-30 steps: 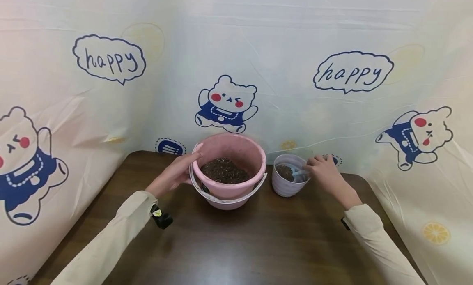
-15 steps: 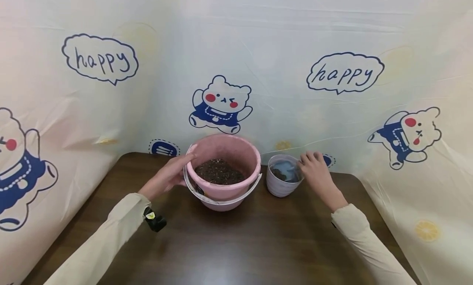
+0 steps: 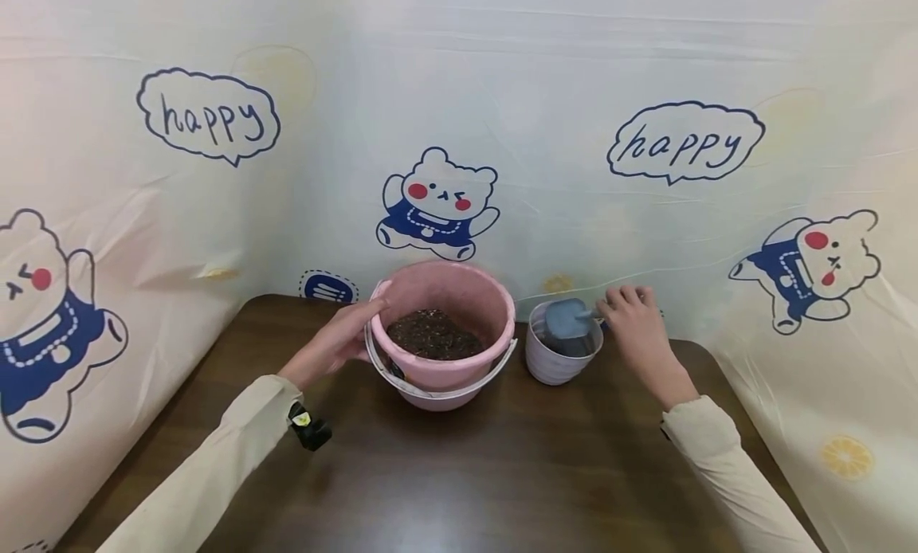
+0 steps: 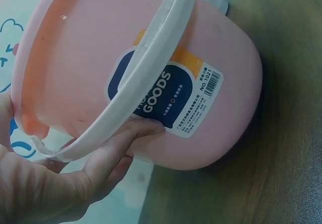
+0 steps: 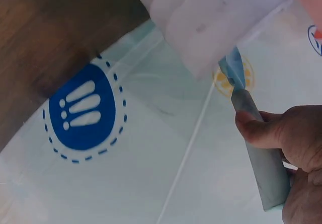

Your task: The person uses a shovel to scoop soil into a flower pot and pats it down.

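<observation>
My left hand (image 3: 337, 342) holds the pink bucket (image 3: 448, 372) at its left rim, fingers pressed to the side below a printed label (image 4: 198, 103). Dark soil (image 3: 433, 335) lies in the bucket, and its white bail handle (image 4: 126, 98) hangs down the front. To the bucket's right stands a pale ribbed flower pot (image 3: 554, 370). Over the pot's mouth, a blue-grey hand trowel (image 3: 569, 319) shows its blade tipped over, hiding most of the pot's inside. My right hand (image 3: 638, 330) grips the trowel's grey handle (image 5: 264, 168) just beyond the pot's right rim.
Bucket and pot stand near the back edge of a dark wooden table (image 3: 473, 473). A printed cloth (image 3: 545, 139) with bears and lettering hangs close behind them and along both sides. A small black device (image 3: 310, 427) sits at my left cuff.
The trowel blade, earlier down inside the pot with soil on it, has turned over and risen to the pot's mouth. My left hand keeps its hold on the bucket.
</observation>
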`<state>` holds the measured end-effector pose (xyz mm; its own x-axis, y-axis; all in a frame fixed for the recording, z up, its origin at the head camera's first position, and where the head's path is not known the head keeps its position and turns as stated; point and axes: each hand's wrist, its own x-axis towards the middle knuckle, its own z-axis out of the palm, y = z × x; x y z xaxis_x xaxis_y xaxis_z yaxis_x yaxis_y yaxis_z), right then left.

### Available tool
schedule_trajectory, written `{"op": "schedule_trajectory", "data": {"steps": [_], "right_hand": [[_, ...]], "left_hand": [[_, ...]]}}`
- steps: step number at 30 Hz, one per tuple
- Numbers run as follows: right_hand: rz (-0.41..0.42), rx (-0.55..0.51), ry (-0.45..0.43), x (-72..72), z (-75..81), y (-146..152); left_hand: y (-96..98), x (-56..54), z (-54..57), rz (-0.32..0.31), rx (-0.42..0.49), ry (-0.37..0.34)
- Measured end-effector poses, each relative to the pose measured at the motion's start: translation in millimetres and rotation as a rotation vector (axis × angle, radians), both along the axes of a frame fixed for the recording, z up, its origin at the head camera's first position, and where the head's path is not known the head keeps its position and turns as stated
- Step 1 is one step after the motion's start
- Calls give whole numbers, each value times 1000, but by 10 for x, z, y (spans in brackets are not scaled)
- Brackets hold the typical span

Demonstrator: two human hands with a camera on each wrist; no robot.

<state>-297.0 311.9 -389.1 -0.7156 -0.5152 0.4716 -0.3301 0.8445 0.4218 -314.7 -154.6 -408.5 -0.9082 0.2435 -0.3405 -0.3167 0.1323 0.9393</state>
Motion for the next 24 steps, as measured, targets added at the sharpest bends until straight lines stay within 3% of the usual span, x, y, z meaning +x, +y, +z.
{"op": "schedule_trajectory", "data": {"steps": [6, 10, 20, 24], "right_hand": [[46, -68, 92, 39, 170, 110], [109, -167, 132, 57, 283, 94], [268, -435, 132, 21, 366, -236], [325, -482, 96, -26, 366, -405]], "left_hand": [[18, -1, -1, 13, -3, -13], [24, 2, 0, 30, -6, -16], [84, -4, -4, 11, 3, -9], [96, -12, 4, 10, 5, -20]]}}
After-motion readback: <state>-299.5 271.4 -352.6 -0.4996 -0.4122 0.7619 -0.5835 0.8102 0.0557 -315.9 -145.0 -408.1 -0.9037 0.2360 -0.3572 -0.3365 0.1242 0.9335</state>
